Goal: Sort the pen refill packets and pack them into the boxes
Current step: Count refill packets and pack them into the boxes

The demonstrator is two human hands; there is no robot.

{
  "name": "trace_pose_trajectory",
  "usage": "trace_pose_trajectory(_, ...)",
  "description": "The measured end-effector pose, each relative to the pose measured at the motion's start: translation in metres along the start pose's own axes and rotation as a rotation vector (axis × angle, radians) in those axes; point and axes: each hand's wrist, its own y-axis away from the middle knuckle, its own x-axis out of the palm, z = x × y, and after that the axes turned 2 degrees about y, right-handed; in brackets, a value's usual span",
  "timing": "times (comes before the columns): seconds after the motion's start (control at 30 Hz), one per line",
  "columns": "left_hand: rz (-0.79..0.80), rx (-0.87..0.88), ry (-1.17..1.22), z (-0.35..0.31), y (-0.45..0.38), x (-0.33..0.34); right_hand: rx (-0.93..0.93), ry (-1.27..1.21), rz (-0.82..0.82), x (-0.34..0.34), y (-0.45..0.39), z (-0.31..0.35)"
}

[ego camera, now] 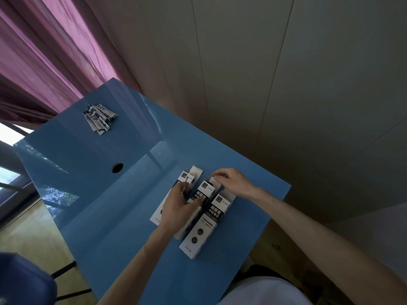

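Blue and glossy, the counter (105,194) fills most of my view, tilted by the head camera. I see three long white-and-black boxes lying side by side near its right part, their open ends pointing away from me. On the left box (187,180) the top flap stands up; my left hand (178,205) lies over this box and the middle box (201,195), fingers curled, its grip pinching what looks like a small packet at the left box's mouth, though blur keeps me from telling exactly what it holds. My right hand (231,182) reaches in from the right with fingers bent down, its grip pinching the raised white flap at the open end of the middle box. I see the right box (203,227) just beside the middle one, nearest the counter's right edge, its black label and round mark facing up, and neither hand touches it. Well apart from the boxes, toward the far left corner of the counter, I see a loose heap of pen refill packets (99,118) fanned out and overlapping. A round dark hole (117,167) sits in the counter between the heap and the boxes. Purple curtains (44,51) hang beyond the far edge, and a dark blue chair (24,280) shows at lower left.
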Motion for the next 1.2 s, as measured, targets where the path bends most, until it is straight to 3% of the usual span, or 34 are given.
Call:
trace_pose_trajectory(0.13,0.007,-0.007,0.014,0.006,-0.009,-0.007,0.004,-0.034,0.044,0.006,-0.002,-0.009)
trace_pose_trajectory(0.27,0.028,0.016,-0.024,-0.007,-0.02,-0.006,-0.083,0.017,-0.084,0.011,0.0,-0.002)
trace_pose_trajectory(0.4,0.074,0.096,-0.14,-0.026,-0.034,0.003,-0.103,-0.298,-0.046,0.013,0.001,0.018)
trace_pose_trajectory(0.5,0.123,0.165,-0.211,-0.038,-0.041,0.013,-0.149,-0.301,-0.138,0.012,-0.001,0.022)
trace_pose_trajectory(0.8,0.099,0.179,-0.495,-0.024,-0.025,0.02,0.176,-0.341,-0.459,-0.011,-0.012,-0.028)
trace_pose_trajectory(1.2,-0.016,0.225,-0.355,-0.019,-0.002,0.011,0.211,-0.217,-0.622,-0.018,-0.008,-0.029)
